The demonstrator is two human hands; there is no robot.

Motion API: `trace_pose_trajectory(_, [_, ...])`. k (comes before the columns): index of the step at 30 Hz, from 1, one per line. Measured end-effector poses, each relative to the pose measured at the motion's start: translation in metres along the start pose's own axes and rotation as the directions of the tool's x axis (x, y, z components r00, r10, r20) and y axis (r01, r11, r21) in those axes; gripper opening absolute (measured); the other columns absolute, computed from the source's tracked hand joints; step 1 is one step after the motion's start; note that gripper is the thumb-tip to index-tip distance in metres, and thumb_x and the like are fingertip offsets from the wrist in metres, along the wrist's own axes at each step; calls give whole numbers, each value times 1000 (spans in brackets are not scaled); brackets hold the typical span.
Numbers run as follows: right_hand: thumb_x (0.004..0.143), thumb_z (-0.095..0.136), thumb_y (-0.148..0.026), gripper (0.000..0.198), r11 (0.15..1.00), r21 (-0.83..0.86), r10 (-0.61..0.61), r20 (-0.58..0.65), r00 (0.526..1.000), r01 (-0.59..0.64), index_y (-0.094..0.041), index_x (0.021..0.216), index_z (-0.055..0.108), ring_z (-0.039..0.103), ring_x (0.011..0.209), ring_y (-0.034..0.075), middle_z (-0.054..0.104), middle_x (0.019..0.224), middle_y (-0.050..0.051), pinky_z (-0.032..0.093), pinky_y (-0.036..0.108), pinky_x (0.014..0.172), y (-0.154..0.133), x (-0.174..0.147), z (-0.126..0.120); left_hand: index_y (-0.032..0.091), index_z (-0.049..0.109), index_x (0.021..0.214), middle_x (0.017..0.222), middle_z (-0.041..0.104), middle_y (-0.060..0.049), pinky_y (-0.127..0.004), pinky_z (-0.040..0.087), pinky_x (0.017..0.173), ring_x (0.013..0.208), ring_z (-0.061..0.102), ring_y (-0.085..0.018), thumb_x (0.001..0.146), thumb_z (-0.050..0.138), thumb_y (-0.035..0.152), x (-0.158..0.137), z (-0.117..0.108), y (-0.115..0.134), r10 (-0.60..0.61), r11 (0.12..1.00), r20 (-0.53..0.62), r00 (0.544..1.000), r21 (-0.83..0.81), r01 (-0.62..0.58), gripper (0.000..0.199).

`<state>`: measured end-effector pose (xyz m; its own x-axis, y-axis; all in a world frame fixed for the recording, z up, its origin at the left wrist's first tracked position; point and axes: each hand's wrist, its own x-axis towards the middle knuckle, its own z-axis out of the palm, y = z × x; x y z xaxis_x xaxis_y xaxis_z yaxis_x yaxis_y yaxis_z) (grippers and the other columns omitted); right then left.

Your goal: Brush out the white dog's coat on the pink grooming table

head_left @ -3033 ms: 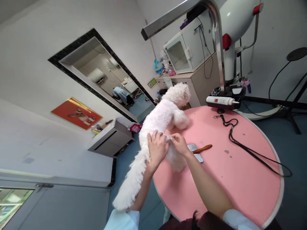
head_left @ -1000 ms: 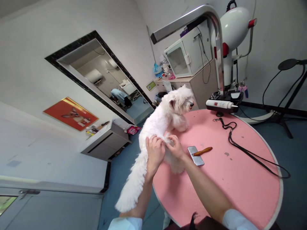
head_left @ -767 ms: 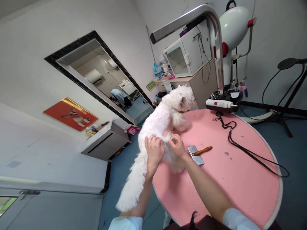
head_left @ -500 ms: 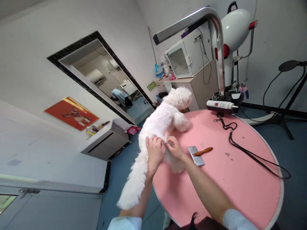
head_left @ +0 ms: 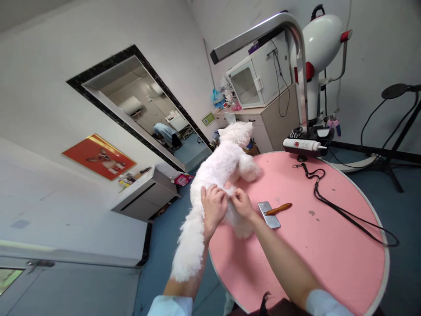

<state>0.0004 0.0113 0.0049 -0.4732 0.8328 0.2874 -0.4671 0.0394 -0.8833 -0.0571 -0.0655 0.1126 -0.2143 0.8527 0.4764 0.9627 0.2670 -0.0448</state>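
A white fluffy dog (head_left: 215, 169) stands at the left edge of the pink round grooming table (head_left: 315, 259), facing away. Its bushy tail (head_left: 189, 252) lies over my left forearm. My left hand (head_left: 214, 208) rests on its hind part, fingers curled into the fur of the haunch. Close beside it, my right hand (head_left: 242, 204) pinches fur at the dog's hind leg between thumb and fingers. Anything small between the fingertips is too hidden to make out. A slicker brush (head_left: 270, 215) with a wooden handle lies on the table, right of my right hand.
A black leash (head_left: 332, 204) lies along the table's right side. At the far edge, a metal grooming arm (head_left: 301, 87) rises by a black tray holding a white bottle (head_left: 302, 144). Behind stand a white dryer (head_left: 324, 39) and a cabinet (head_left: 279, 118).
The dog's head has turned away and shifted slightly left. Its tail has swung right over my left forearm. My right hand has moved slightly right, still pinching fur.
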Motion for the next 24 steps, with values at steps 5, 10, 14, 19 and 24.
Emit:
trace_pose_trajectory(5, [84,51,-33,21,993,-113,-37,-82,996,28,-21,67,45,46,67,14,46,71,-2,37,25,61,8,1,-4,21,63,72,90,71,-6,-50,22,111,98,63,-24,87,50,18,-3,2,-3,-83,996,-104,991,-21,81,20])
trace_pose_trajectory(10, [84,53,-39,23,999,52,13,59,998,-16,-20,72,49,47,66,14,49,70,-2,40,26,61,-4,-1,-1,24,67,86,100,72,-6,-57,13,112,119,53,-31,85,54,19,-8,2,-1,53,999,25,998,3,-53,14])
trace_pose_trajectory(14, [85,51,-34,21,993,-104,-56,43,998,60,-21,69,46,48,67,15,50,70,-2,40,26,63,-5,-2,-3,22,62,75,87,72,-5,-53,19,111,103,60,-26,86,51,18,-9,8,-4,14,999,-84,996,-27,-16,16])
trace_pose_trajectory(19, [88,44,-30,18,897,-442,-25,-40,999,4,-19,84,57,58,79,18,63,84,5,45,28,71,-8,-8,-19,21,59,80,89,69,-6,-50,27,107,93,62,-23,88,49,22,-15,7,-11,-75,989,-265,961,-143,38,14])
trace_pose_trajectory(24, [93,45,-29,45,224,-954,360,-110,926,-201,-10,134,47,67,90,28,68,98,18,47,35,75,-31,-31,-61,21,61,80,79,65,-5,-36,49,78,80,62,-20,91,48,33,-67,12,-8,-218,861,-365,905,-508,3,21])
